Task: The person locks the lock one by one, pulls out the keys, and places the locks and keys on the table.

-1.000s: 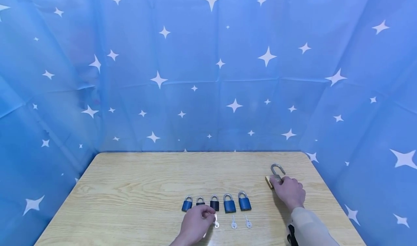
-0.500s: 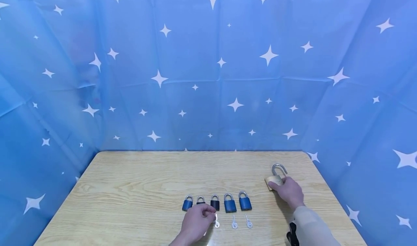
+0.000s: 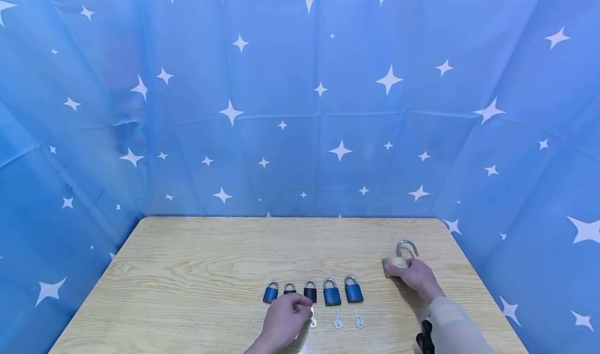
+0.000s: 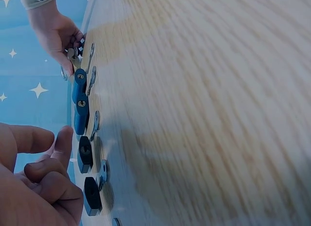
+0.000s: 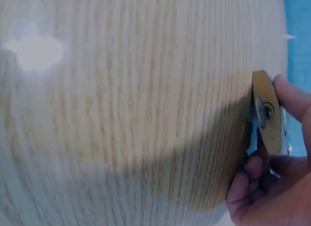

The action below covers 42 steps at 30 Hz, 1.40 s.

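Note:
Five small padlocks, blue [image 3: 331,293] and black [image 3: 310,292], stand in a row near the wooden table's [image 3: 211,260] front edge; the left wrist view shows the row [image 4: 80,107] too. Below them lie silver keys [image 3: 337,322]. My left hand [image 3: 283,320] rests there with fingers curled [image 4: 46,170], its fingertips pinching the top of one key [image 3: 312,320]. To the right, my right hand [image 3: 416,277] grips a brass padlock [image 3: 395,264] with its shackle [image 3: 407,247] swung open. In the right wrist view the lock's keyhole face [image 5: 266,114] shows between my fingers [image 5: 291,97].
Blue star-printed cloth [image 3: 300,109] walls the table on three sides. Bare wood fills the table's far and left parts [image 3: 187,244]. The right edge [image 3: 473,276] runs close to my right hand.
My right hand has shifted slightly right with the brass padlock, and more of the lock's body now shows. My left hand has stayed at the keys.

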{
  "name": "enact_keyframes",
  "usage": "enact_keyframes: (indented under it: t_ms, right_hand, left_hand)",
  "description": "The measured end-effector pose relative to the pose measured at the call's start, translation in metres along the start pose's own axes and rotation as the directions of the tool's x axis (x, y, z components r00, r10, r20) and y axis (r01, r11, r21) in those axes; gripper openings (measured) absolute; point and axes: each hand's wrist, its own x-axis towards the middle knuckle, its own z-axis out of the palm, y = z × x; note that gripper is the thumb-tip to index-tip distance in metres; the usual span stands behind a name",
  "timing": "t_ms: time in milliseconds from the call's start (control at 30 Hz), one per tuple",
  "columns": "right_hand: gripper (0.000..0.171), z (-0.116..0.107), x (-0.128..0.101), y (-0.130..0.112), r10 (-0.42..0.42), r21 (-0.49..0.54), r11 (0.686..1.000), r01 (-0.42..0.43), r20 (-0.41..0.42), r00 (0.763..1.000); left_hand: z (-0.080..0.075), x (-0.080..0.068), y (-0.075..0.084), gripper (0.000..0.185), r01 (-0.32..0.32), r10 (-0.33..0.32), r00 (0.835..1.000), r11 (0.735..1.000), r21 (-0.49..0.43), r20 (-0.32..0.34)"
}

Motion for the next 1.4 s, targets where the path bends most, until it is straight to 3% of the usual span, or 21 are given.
enact_keyframes:
  t_ms: [167,433,700,967,1400]
  right_hand:
    - [0.043,-0.003,-0.004,-0.006,-0.023,-0.031,0.999,0.023,-0.01,1.0]
    - [0.041,-0.003,-0.006,-0.008,0.018,-0.003,1.0,-0.018,-0.003,1.0]
    - [0.061,0.001,-0.002,-0.006,-0.057,-0.024,0.998,0.056,-0.043,0.997]
    - [0.067,0.012,-0.004,-0.028,-0.066,0.185,0.98,0.073,-0.04,0.997]
    - [0.051,0.041,-0.033,-0.077,-0.15,0.265,0.954,0.139,0.025,0.988]
  left_hand:
    - [-0.002,0.0,-0.001,0.012,-0.013,0.013,1.0,1.0,0.011,-0.016]
    - [-0.004,0.0,-0.002,0.014,-0.025,0.025,1.0,0.999,-0.029,-0.015]
    - [-0.005,0.001,0.0,0.016,-0.017,0.017,1.0,0.999,-0.032,-0.003]
    - [-0.011,0.003,0.005,0.017,-0.042,0.043,0.999,0.997,-0.065,0.011]
    - [-0.022,0.014,0.02,0.02,-0.077,0.077,0.997,0.997,-0.03,-0.008]
